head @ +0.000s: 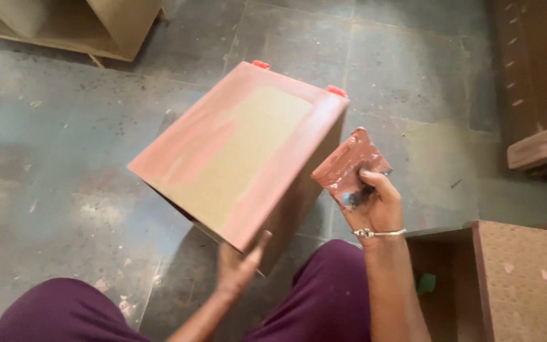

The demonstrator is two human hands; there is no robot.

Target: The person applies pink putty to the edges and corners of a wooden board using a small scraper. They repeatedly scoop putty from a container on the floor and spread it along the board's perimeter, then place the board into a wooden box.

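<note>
A wooden box panel (242, 149) stands tilted in front of me, its top face smeared with reddish-brown putty around a bare tan patch. My left hand (238, 263) presses against the panel's near lower edge, fingers flat. My right hand (375, 199), with a metal bangle on the wrist, grips a flat scraper blade (349, 163) coated in the same reddish paste, held just right of the box and apart from it. Two small orange feet (335, 90) stick out at the box's far edge.
Grey stone floor (64, 158) spreads all around. A particle-board box (508, 278) with a reddish edge sits at the right, with something green inside. Brown wooden pieces (539, 82) stand at the far right, a plywood frame (77, 25) at the top left. My knees in purple trousers (64, 313) fill the bottom.
</note>
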